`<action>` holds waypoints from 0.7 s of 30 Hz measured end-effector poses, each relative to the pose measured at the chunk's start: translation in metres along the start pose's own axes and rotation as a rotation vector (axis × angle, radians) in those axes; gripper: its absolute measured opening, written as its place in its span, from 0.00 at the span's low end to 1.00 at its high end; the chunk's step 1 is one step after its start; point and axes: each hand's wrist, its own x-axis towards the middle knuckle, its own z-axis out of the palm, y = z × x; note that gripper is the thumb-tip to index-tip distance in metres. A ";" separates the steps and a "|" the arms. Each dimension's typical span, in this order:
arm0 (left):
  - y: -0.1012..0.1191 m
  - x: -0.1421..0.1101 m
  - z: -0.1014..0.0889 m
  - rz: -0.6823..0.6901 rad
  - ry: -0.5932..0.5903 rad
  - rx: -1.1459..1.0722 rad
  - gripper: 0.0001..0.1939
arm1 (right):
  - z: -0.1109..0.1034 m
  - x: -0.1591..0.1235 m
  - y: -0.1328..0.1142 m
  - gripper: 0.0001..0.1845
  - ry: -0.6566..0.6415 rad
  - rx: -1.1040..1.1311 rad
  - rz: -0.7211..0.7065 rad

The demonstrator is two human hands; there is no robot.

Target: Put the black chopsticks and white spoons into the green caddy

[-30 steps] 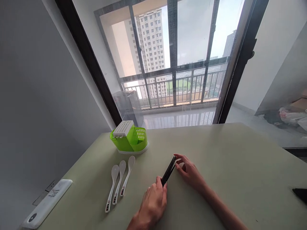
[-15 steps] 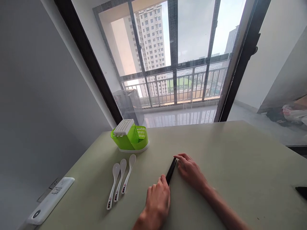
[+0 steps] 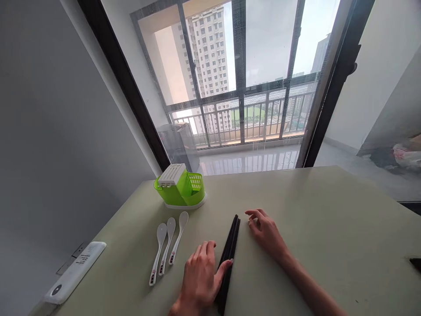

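1. We see the black chopsticks [image 3: 233, 239] lying as a narrow bundle on the pale green bench [image 3: 296, 197], partly under the left hand [image 3: 199, 270]. Their far ends are not quite level.
2. The main change is at this left hand: in the previous picture its fingers are wrapped around the bundle, and now they are spread. Its grip is wide, with the fingers to the left of the chopsticks and the thumb across them. Whether the thumb presses, we cannot tell.
3. The right hand [image 3: 265, 228] also changes: in the previous picture it is at the far ends, and now it is just beside them, apart. Its grip is loosely curled and holds nothing.
4. More of the bundle's length is therefore visible to us. We judge that it now rests on the bench by itself, and that the holding of it is probably finished.
5. The three white spoons [image 3: 170, 225] lie unchanged, side by side, left of the left hand. Behind them, the green caddy [image 3: 179, 195] stands upright.
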 end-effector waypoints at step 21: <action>-0.172 -0.035 -0.009 -0.542 0.230 -0.218 0.39 | 0.001 -0.001 0.004 0.15 0.013 0.025 0.022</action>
